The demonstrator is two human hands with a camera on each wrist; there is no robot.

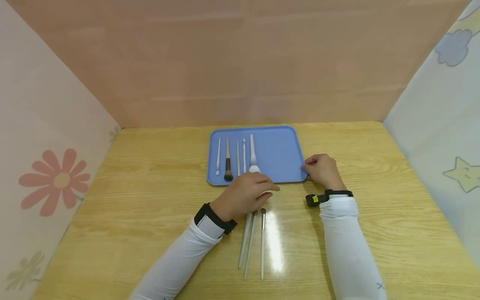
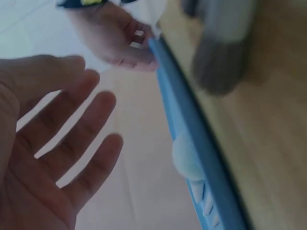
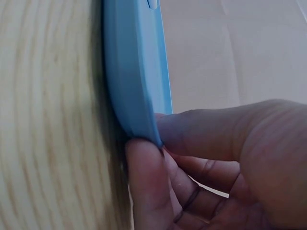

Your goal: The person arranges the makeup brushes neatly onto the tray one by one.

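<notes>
1. Flat blue plastic tray with rounded corners, centre of the head view on the pale wooden table; five slim make-up brushes lying side by side in its left half, handles pointing to the top of the frame.
2. Fifth in that row, a white-handled brush with a fluffy white head, head at the tray's near rim, just above the left hand.
3. Left hand: fingers spread and relaxed (wrist view shows a bare palm), nothing gripped.
4. Right hand: fingers clenched on the tray's lower right corner, thumb under the rim.
5. Three thin grey-handled brushes lying on the table below centre, partly under the left hand.
6. Judged progress: five in, three left.
</notes>
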